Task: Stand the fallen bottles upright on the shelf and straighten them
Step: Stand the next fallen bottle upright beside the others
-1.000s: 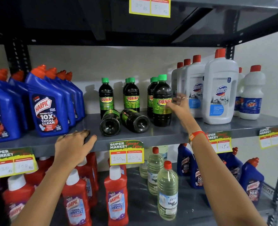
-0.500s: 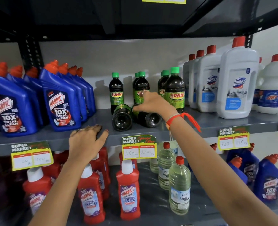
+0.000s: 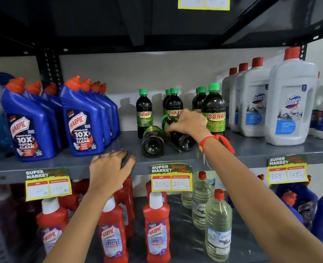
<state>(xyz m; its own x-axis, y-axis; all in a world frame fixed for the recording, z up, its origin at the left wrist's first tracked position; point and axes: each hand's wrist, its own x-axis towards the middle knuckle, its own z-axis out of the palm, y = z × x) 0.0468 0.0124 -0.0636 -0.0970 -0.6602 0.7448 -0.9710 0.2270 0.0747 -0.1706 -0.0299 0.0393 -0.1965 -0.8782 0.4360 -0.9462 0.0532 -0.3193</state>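
Note:
Two dark Sunny bottles with green labels lie on their sides on the grey shelf point(image 3: 251, 149), bases facing me. The left fallen bottle point(image 3: 153, 143) lies free. My right hand point(image 3: 189, 124) is wrapped over the top of the right fallen bottle point(image 3: 183, 142), gripping its body. Behind them several Sunny bottles with green caps stand upright, the nearest one point(image 3: 213, 109) just right of my right hand. My left hand point(image 3: 109, 168) rests flat on the shelf's front edge, left of the fallen bottles, fingers spread and holding nothing.
Blue Harpic bottles point(image 3: 83, 118) stand in rows on the left, white Domex bottles point(image 3: 291, 103) on the right. Price tags point(image 3: 171, 177) hang from the shelf edge. On the lower shelf stand red Harpic bottles point(image 3: 156, 228) and clear bottles point(image 3: 218, 226).
My right hand moved left from the upright bottle and came down onto the right fallen bottle, closing on it. My left hand stayed on the shelf edge. My view has moved closer.

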